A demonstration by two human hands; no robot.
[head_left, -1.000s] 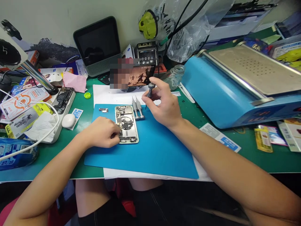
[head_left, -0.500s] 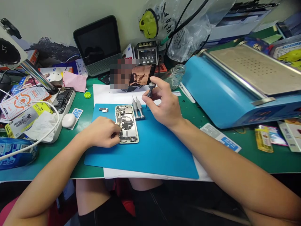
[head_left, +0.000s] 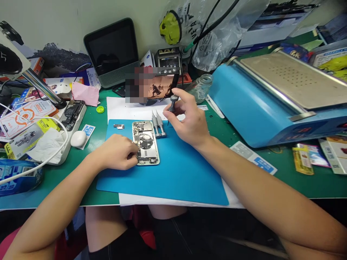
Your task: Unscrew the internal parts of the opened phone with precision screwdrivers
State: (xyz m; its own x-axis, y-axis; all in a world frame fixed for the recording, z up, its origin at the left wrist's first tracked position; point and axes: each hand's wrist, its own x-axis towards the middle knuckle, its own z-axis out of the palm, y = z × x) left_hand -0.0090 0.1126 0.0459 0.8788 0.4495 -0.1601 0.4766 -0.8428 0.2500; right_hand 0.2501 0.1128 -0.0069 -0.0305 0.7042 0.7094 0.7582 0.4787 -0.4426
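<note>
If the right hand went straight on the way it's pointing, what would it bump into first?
Probably the lit screen, just beyond the right hand and its screwdriver, though depth is unclear from this single view.

Soft light, seemingly from above, brightens the bench [head_left: 271,184] and mat [head_left: 184,177], while the space below sinks into murky shadow. Pale sheen washes the blue machine [head_left: 230,104], with sharper glints on its rail [head_left: 273,86] and the pole [head_left: 40,85]. Focus is fair (the phone's [head_left: 148,153] tiny parts blur together), wide-angle stretch enlarges the right forearm [head_left: 260,184], and coarse pixelation masks part of the small screen [head_left: 162,88].
</note>
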